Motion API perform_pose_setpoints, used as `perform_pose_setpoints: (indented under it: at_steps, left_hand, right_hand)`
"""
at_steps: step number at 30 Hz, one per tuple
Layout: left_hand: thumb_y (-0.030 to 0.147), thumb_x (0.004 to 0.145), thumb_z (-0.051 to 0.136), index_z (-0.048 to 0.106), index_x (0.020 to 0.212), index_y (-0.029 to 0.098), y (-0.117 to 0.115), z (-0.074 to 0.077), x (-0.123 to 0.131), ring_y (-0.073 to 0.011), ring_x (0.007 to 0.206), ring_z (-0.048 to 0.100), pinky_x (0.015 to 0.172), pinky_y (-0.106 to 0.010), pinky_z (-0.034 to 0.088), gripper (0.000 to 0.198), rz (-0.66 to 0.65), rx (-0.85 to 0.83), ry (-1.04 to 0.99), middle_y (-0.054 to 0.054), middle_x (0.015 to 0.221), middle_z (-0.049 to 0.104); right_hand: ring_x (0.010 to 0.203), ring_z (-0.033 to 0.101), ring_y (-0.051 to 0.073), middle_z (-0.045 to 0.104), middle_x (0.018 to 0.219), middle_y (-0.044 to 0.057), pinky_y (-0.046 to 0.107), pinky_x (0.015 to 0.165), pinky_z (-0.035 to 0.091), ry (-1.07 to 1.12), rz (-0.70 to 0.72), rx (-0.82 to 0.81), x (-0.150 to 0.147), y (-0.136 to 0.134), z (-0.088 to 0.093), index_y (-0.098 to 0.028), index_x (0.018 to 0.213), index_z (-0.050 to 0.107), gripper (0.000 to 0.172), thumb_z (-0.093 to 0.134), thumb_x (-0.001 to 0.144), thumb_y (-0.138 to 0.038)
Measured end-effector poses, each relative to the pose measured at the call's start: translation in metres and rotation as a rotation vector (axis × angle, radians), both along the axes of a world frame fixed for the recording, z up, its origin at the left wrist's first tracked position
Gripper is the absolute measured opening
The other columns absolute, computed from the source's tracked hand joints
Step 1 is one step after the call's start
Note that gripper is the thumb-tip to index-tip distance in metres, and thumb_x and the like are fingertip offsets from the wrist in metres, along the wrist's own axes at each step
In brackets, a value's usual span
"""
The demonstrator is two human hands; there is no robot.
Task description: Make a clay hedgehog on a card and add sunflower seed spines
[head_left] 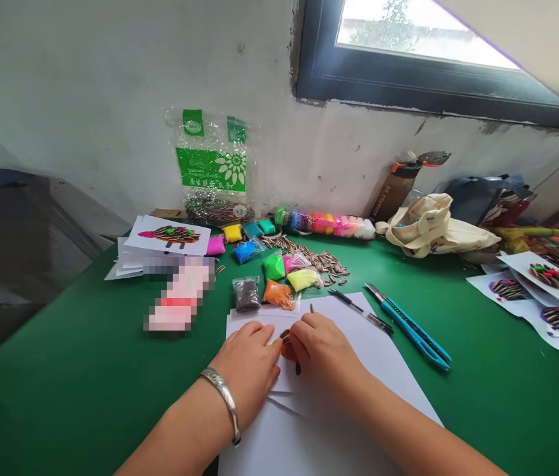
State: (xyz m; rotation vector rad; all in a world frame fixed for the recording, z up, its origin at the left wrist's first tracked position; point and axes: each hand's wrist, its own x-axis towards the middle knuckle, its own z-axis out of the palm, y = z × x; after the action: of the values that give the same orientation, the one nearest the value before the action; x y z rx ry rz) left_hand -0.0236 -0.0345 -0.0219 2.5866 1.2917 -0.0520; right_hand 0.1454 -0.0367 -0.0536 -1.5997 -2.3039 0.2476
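On a stack of white paper [359, 396], an orange clay piece [288, 350] bears a striped sunflower seed [285, 336]. My left hand [247, 360], with a silver bangle at its wrist, lies at the clay's left side, fingers curled and pressed against its edge, where a yellow bit shows. From the right, my right hand [326, 350] bends over the same piece with its fingertips pinched together. What those fingertips hold is hidden. A small dark bit shows below the right fingers. Just behind the hands lie bags of orange clay [279, 294] and dark clay [246, 294].
A black pen [361, 311] and a blue utility knife [408, 327] lie right of the hands. Loose sunflower seeds [326, 261] and colored clay packets [247, 250] sit behind. Finished seed pictures [170, 235] are stacked left. A bottle [396, 188] and cloth bag [433, 225] stand by the wall.
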Motion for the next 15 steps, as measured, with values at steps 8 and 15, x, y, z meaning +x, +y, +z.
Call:
perform_pose_setpoints:
  at_steps: [8,15]
  left_hand:
    - [0.019,0.085,0.051,0.062,0.107,0.018,0.002,0.006,-0.003,-0.0262,0.11,0.05,0.096,-0.041,0.043,0.025,-0.008,-0.053,-0.026,-0.009,0.115,0.061]
    - [0.02,0.083,0.054,0.06,0.107,0.02,-0.001,0.004,-0.001,-0.0265,0.114,0.048,0.099,-0.042,0.041,0.025,0.006,-0.022,-0.028,-0.008,0.12,0.058]
  right_hand:
    - [0.068,0.05,0.014,0.058,0.072,0.003,0.025,0.062,0.031,0.036,-0.025,-0.038,0.002,-0.001,0.008,-0.017,0.069,0.062,0.018,0.056,0.086,-0.02]
    - [0.067,0.05,0.012,0.056,0.071,0.001,0.023,0.061,0.032,0.112,0.003,-0.036,0.006,-0.002,0.01,-0.019,0.064,0.063,0.022,0.056,0.085,-0.019]
